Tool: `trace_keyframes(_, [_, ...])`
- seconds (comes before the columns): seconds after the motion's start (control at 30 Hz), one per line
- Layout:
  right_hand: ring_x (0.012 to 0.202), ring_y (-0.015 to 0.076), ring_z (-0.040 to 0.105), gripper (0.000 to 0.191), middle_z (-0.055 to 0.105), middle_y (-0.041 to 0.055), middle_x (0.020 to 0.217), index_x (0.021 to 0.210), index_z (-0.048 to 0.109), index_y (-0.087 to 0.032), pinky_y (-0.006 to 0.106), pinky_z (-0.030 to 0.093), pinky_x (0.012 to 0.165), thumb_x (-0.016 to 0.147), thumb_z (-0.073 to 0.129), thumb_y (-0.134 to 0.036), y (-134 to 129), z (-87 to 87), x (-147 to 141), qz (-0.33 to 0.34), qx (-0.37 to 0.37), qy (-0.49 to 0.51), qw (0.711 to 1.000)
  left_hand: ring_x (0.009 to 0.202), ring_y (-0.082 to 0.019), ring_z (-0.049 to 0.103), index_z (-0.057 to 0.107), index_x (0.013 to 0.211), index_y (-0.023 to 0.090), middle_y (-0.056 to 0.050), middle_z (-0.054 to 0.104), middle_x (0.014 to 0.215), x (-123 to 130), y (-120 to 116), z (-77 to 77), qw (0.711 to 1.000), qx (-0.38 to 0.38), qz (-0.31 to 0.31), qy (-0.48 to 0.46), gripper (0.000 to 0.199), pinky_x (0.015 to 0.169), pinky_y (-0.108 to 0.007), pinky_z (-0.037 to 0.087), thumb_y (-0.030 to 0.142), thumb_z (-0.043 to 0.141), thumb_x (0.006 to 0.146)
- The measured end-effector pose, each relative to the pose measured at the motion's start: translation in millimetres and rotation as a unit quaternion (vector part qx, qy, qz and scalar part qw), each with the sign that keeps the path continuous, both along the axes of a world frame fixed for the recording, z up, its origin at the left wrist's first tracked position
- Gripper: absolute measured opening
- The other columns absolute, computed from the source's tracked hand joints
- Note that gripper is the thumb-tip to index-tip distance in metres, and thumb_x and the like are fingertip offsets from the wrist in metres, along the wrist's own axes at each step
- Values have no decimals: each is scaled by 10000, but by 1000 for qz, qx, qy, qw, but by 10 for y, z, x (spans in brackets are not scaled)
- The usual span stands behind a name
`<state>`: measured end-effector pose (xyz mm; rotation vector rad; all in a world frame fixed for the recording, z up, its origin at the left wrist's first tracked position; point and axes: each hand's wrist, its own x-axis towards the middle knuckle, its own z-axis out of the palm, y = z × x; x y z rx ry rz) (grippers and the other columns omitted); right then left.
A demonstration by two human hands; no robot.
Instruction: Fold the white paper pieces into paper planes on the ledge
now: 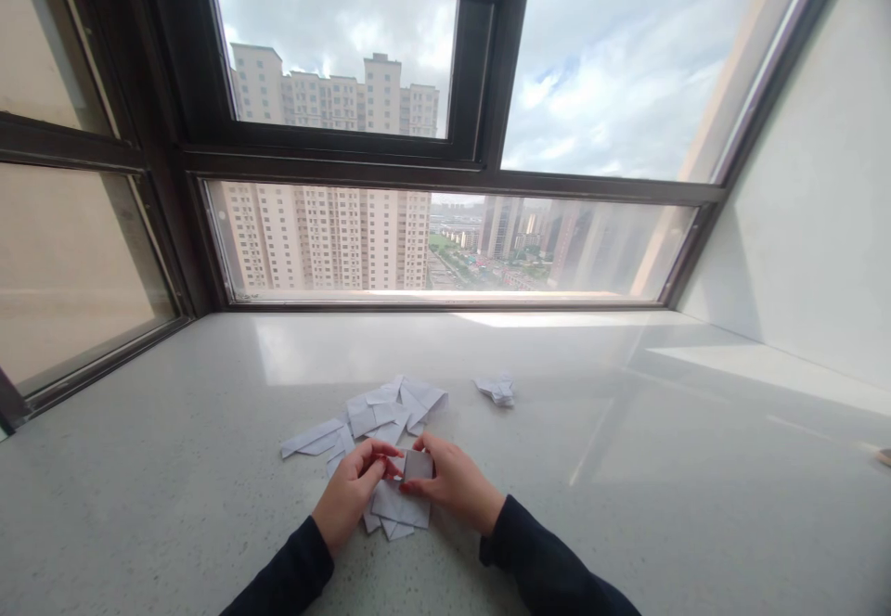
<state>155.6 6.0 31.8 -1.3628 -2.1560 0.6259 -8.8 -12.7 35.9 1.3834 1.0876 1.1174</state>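
Observation:
My right hand (pixel 459 481) pinches a small folded paper square (pixel 418 468), greyish in the shade, between thumb and fingers. Close at its left side is my left hand (pixel 355 491), thumb and fingertips drawn together near the square's edge; whatever they grip is too small to make out. Beneath and beyond both hands lies a loose pile of folded white paper pieces (pixel 380 412), some flat and overlapping. More folded paper (pixel 402 505) lies just under the held square. A separate small stack of folded paper (pixel 497 391) sits to the right, beyond my right hand.
The speckled white sill (pixel 591 486) stretches to both sides. Dark window frames (pixel 445 307) edge it at the back and left, with tall buildings outside. A white wall (pixel 814 226) stands at the right. Part of a small object (pixel 884 455) shows at the right edge.

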Motion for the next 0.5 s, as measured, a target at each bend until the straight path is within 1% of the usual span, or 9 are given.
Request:
trace_keyframes(0.1, [541,122,452,182,523,-26,593,733,543,-165,201,293,472,663,586,-327,49,4,12,-5,-4,81,997,685,-184,567,585,754,160,-17,622,656,-16,-13,61,999,15,46,0,180,693,-301,418,265,476,656])
trace_keyframes(0.2, [502,101,407,231,480,-32,556,706,543,-145,195,290,455,737,489,-367,86,-12,13,-14,-14,152,988,737,-199,564,586,756,158,-39,632,734,-41,-15,92,995,20,94,-1,205,707,-309,416,291,474,646])
trace_keyframes(0.3, [481,99,397,297,458,-33,528,696,548,-143,198,297,443,761,444,-414,114,-35,19,-33,-10,193,981,783,-210,558,584,780,156,-61,629,828,-58,-3,79,992,24,126,3,233,725,-323,413,300,484,628])
trace_keyframes(0.37, [452,98,396,329,447,-35,511,703,550,-146,201,298,421,761,430,-447,138,-55,32,-51,-9,214,976,799,-212,554,581,797,154,-68,623,860,-60,9,59,990,30,138,-1,246,737,-331,413,299,493,619])
trace_keyframes(0.5, [379,86,382,389,437,-45,484,712,545,-151,202,295,364,739,426,-520,192,-85,67,-68,-42,276,958,828,-214,556,562,815,153,-76,614,888,-52,40,24,990,28,137,-29,254,762,-342,410,302,525,612])
